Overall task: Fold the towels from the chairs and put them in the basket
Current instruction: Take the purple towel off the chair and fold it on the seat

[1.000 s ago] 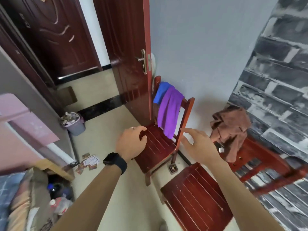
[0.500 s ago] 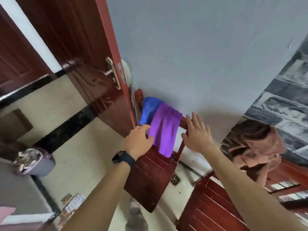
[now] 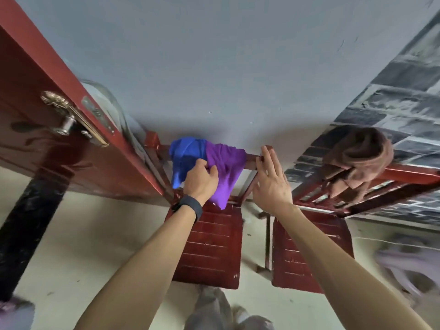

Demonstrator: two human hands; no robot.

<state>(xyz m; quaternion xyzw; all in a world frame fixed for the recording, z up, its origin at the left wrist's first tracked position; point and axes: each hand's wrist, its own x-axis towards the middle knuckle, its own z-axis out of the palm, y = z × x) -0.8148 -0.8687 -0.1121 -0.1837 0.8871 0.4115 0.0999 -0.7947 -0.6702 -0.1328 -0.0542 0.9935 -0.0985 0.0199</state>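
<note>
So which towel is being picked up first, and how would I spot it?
Find the red door; the chair beside it has two towels over its back rail. The left hand pinches the purple towel, which hangs longer than the blue towel bunched at its door side.

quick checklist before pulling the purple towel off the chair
1. Left hand grip on purple towel: ok, fingers bunch the cloth.
2. Right hand free: ok, open beside the chair back.
3. Blue towel clear of the pull: not ok, it touches the purple one.
4. Brown towel out of the way: ok, on the other chair.
5. Basket in reach: cannot tell, not in view.
</note>
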